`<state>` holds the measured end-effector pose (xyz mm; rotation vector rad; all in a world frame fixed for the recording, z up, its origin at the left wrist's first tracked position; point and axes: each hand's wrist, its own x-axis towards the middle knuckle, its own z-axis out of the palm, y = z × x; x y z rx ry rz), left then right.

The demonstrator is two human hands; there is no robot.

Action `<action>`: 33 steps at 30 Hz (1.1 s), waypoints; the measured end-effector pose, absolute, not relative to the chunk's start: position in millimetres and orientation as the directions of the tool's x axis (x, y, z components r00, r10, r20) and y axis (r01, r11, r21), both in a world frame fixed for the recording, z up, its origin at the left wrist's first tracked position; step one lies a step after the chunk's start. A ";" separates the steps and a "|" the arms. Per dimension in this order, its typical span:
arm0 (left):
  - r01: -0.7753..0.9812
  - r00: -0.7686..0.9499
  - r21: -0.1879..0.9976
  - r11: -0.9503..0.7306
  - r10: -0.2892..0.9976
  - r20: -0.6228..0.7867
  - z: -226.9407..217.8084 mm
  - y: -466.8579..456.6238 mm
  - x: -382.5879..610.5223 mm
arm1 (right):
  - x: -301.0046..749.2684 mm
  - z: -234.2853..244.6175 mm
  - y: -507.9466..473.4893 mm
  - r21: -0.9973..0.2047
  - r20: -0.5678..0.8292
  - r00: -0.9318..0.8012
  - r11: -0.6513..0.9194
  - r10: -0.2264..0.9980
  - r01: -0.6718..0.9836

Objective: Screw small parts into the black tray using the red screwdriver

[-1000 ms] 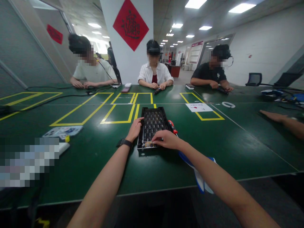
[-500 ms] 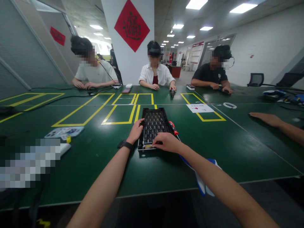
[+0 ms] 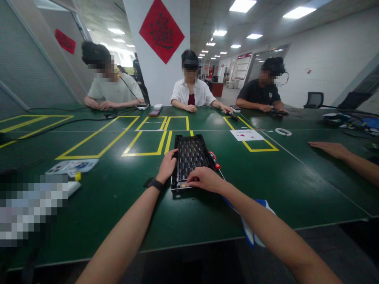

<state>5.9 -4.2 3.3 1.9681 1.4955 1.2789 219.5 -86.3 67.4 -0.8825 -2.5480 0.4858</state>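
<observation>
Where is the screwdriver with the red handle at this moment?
In the head view, the screwdriver lies on the green table, close along the right side of the black case, just beyond the right hand.

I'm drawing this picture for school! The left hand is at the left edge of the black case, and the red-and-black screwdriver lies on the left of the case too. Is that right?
Not quite: the screwdriver lies on the right of the black case, as the head view shows. The left hand is at the case's left edge, just as you said.
</observation>
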 end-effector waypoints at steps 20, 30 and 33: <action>0.567 0.029 0.742 -0.358 0.909 0.416 7.1 -2.7 6.2 | 218.8 67.5 -84.1 -0.489 0.255 -0.703 0.716 0.664 0.498; 0.562 0.038 0.743 -0.364 0.908 0.417 8.2 -3.8 5.6 | 218.7 70.2 -87.1 -0.468 0.244 -0.696 0.710 0.676 0.526; 0.563 0.047 0.736 -0.376 0.904 0.425 7.8 -5.5 5.5 | 218.6 69.8 -87.6 -0.459 0.266 -0.694 0.721 0.670 0.520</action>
